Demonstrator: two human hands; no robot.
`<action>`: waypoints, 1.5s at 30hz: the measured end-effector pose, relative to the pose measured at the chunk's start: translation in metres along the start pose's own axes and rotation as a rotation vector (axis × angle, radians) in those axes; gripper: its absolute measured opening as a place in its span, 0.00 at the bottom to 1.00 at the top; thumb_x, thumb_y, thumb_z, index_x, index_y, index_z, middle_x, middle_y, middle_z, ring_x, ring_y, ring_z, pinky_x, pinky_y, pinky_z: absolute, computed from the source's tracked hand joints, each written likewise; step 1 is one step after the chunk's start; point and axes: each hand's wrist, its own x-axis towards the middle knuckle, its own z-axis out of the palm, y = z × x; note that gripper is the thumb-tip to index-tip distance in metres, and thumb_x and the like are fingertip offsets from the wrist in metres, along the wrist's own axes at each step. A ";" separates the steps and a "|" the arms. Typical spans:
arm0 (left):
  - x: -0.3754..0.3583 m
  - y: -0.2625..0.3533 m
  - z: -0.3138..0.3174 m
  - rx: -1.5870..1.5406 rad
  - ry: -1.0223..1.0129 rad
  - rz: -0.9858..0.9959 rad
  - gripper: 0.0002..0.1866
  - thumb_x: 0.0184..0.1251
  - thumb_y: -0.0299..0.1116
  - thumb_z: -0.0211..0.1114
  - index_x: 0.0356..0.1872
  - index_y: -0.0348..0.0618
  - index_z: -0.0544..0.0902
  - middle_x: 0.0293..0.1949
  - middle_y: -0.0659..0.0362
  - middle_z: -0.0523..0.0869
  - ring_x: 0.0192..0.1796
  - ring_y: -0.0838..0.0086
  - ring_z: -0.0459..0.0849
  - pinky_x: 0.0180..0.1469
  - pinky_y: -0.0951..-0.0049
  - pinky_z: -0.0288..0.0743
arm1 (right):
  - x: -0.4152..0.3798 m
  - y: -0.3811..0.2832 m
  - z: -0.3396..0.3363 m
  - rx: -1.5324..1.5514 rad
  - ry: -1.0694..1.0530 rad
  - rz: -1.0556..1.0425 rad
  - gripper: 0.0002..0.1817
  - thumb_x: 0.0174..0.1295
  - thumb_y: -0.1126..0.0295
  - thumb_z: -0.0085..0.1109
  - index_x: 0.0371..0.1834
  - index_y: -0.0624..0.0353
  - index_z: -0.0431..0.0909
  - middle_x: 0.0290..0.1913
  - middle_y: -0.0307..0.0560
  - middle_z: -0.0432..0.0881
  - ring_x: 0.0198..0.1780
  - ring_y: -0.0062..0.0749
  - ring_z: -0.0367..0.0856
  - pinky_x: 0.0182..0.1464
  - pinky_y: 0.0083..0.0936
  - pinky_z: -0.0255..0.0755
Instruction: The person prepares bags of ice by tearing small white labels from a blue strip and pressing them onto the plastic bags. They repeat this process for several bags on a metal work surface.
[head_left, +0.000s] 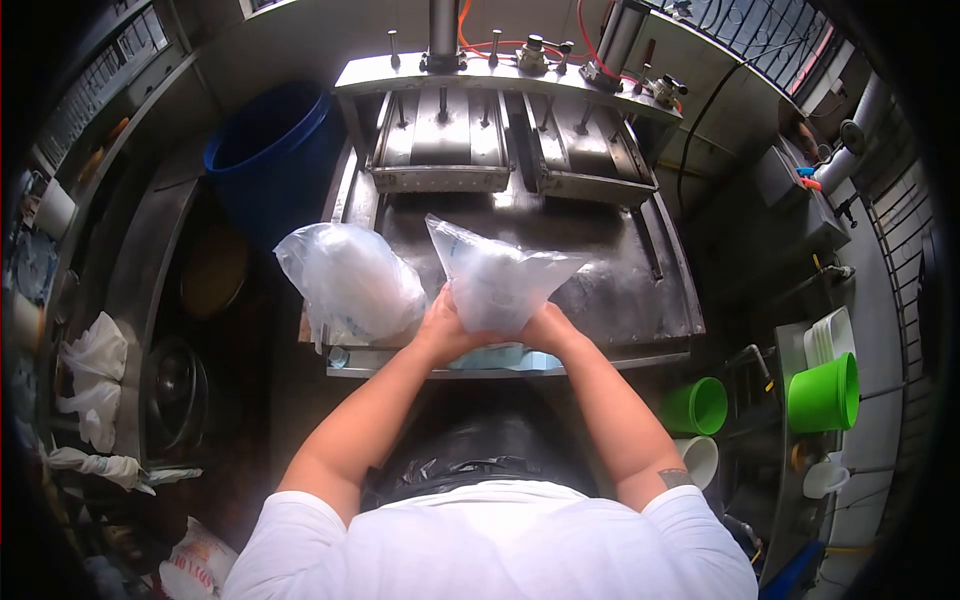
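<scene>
Both of my hands grip one clear plastic bag [500,280] at its lower end, above the near edge of a steel machine table [640,290]. My left hand [443,325] clasps the bag's left side and my right hand [545,327] its right side. The bag stands up and fans out toward the right. A second, fuller clear plastic bag [350,282] lies on the table just left of my hands. A bluish flat item [505,357] lies under my hands at the table's front edge.
A steel press with two trays [440,150] rises behind the table. A blue barrel [270,160] stands at the back left. Green cups [822,392] and white ware sit on the right. Round pans [178,395] and white rags [95,375] lie at left.
</scene>
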 end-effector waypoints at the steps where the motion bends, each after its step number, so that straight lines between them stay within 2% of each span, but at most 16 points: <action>1: 0.002 -0.007 0.004 -0.048 0.045 0.000 0.51 0.49 0.46 0.91 0.77 0.49 0.77 0.77 0.48 0.74 0.81 0.52 0.70 0.81 0.54 0.69 | -0.001 0.007 0.005 -0.037 0.064 -0.022 0.47 0.50 0.60 0.89 0.77 0.48 0.78 0.76 0.53 0.80 0.73 0.52 0.81 0.72 0.43 0.77; 5: -0.001 -0.030 0.013 0.061 0.030 0.069 0.54 0.51 0.45 0.91 0.81 0.47 0.73 0.78 0.47 0.73 0.81 0.52 0.71 0.81 0.54 0.69 | -0.009 0.022 0.027 -0.111 0.158 0.120 0.45 0.55 0.59 0.86 0.77 0.48 0.76 0.76 0.53 0.78 0.71 0.56 0.82 0.69 0.48 0.80; 8: -0.010 -0.045 0.020 -0.278 -0.046 -0.127 0.55 0.56 0.44 0.90 0.83 0.41 0.68 0.76 0.46 0.75 0.77 0.53 0.76 0.77 0.58 0.73 | -0.023 0.035 0.044 -0.089 0.300 0.116 0.45 0.57 0.57 0.85 0.79 0.49 0.73 0.76 0.56 0.75 0.69 0.59 0.83 0.68 0.51 0.80; 10: -0.027 -0.061 0.033 -0.006 0.179 -0.059 0.53 0.62 0.43 0.87 0.82 0.37 0.65 0.71 0.44 0.80 0.73 0.56 0.82 0.73 0.60 0.77 | -0.037 0.041 0.054 -0.117 0.401 0.114 0.45 0.58 0.57 0.84 0.78 0.51 0.72 0.77 0.57 0.73 0.68 0.61 0.83 0.67 0.52 0.81; 13: -0.053 -0.047 0.022 -0.265 0.111 -0.239 0.45 0.68 0.43 0.83 0.79 0.34 0.71 0.68 0.43 0.83 0.70 0.59 0.84 0.70 0.61 0.80 | -0.065 0.032 0.054 -0.146 0.552 0.090 0.42 0.60 0.58 0.84 0.75 0.57 0.72 0.74 0.61 0.74 0.63 0.62 0.85 0.62 0.51 0.83; 15: -0.063 -0.045 0.011 -0.250 -0.073 -0.342 0.42 0.69 0.43 0.82 0.78 0.33 0.73 0.69 0.42 0.82 0.70 0.59 0.84 0.69 0.61 0.80 | -0.083 0.038 0.061 -0.021 0.559 0.154 0.34 0.62 0.62 0.82 0.69 0.58 0.77 0.61 0.59 0.85 0.54 0.57 0.89 0.56 0.46 0.84; 17: -0.075 -0.038 0.009 -0.239 -0.261 -0.442 0.40 0.71 0.43 0.81 0.77 0.33 0.75 0.70 0.41 0.82 0.70 0.58 0.84 0.68 0.61 0.81 | -0.094 0.029 0.066 0.335 0.424 0.233 0.18 0.69 0.68 0.78 0.56 0.62 0.85 0.36 0.46 0.90 0.39 0.29 0.88 0.47 0.31 0.83; 20: -0.089 0.001 -0.009 -0.263 -0.299 0.032 0.41 0.73 0.48 0.78 0.78 0.32 0.75 0.74 0.45 0.81 0.76 0.60 0.79 0.79 0.61 0.70 | -0.106 0.003 0.066 0.542 0.262 0.234 0.14 0.73 0.69 0.75 0.56 0.63 0.85 0.40 0.40 0.90 0.42 0.20 0.86 0.47 0.25 0.81; 23: -0.087 0.038 -0.032 -0.602 -0.532 -0.025 0.42 0.73 0.50 0.78 0.78 0.33 0.75 0.74 0.46 0.81 0.79 0.60 0.75 0.83 0.62 0.63 | -0.112 -0.041 0.045 0.861 0.104 0.141 0.11 0.75 0.71 0.72 0.55 0.63 0.85 0.42 0.37 0.89 0.44 0.18 0.85 0.48 0.23 0.81; 25: -0.085 0.036 -0.035 -0.643 -0.622 -0.080 0.34 0.76 0.46 0.76 0.74 0.33 0.79 0.67 0.51 0.86 0.72 0.67 0.80 0.77 0.65 0.70 | -0.112 -0.058 0.030 0.911 0.034 -0.002 0.10 0.77 0.72 0.70 0.56 0.63 0.84 0.45 0.37 0.89 0.46 0.18 0.85 0.50 0.21 0.80; 27: -0.080 0.038 -0.036 -0.762 -0.754 -0.100 0.25 0.79 0.48 0.72 0.63 0.36 0.85 0.51 0.60 0.90 0.54 0.76 0.83 0.60 0.69 0.78 | -0.112 -0.068 0.021 0.914 0.021 -0.036 0.10 0.77 0.72 0.69 0.57 0.62 0.84 0.45 0.37 0.88 0.46 0.16 0.84 0.50 0.20 0.80; 28: -0.083 0.042 -0.034 -0.806 -0.661 -0.108 0.17 0.82 0.42 0.70 0.53 0.36 0.87 0.40 0.67 0.87 0.43 0.82 0.79 0.49 0.72 0.76 | -0.112 -0.071 0.019 0.858 0.046 -0.073 0.12 0.77 0.72 0.70 0.58 0.62 0.84 0.45 0.36 0.88 0.46 0.16 0.84 0.50 0.20 0.79; 31: -0.080 0.048 -0.056 -0.717 -0.580 -0.110 0.14 0.82 0.39 0.70 0.51 0.37 0.87 0.39 0.67 0.85 0.42 0.83 0.79 0.47 0.72 0.77 | -0.114 -0.084 0.015 0.781 0.053 -0.045 0.13 0.77 0.71 0.70 0.59 0.63 0.84 0.44 0.36 0.87 0.45 0.16 0.82 0.49 0.20 0.79; 37: -0.080 0.055 -0.083 -0.217 -0.367 0.143 0.11 0.75 0.33 0.75 0.49 0.36 0.87 0.41 0.50 0.89 0.46 0.60 0.88 0.52 0.63 0.80 | -0.116 -0.083 0.031 0.540 -0.078 0.130 0.11 0.77 0.65 0.70 0.51 0.63 0.88 0.39 0.37 0.88 0.42 0.18 0.81 0.46 0.25 0.78; 39: -0.083 0.071 -0.078 0.279 0.293 0.442 0.11 0.71 0.31 0.76 0.48 0.37 0.87 0.41 0.51 0.88 0.46 0.54 0.87 0.52 0.60 0.81 | -0.113 -0.079 0.038 0.511 -0.005 0.160 0.11 0.78 0.66 0.69 0.52 0.63 0.88 0.40 0.37 0.89 0.42 0.19 0.81 0.47 0.25 0.78; 45: -0.106 0.071 -0.059 -0.069 0.098 0.249 0.09 0.70 0.28 0.77 0.46 0.38 0.86 0.41 0.50 0.87 0.44 0.52 0.86 0.51 0.58 0.81 | -0.108 -0.088 0.047 0.489 0.179 0.071 0.10 0.78 0.68 0.67 0.54 0.63 0.87 0.41 0.42 0.91 0.42 0.22 0.84 0.48 0.27 0.79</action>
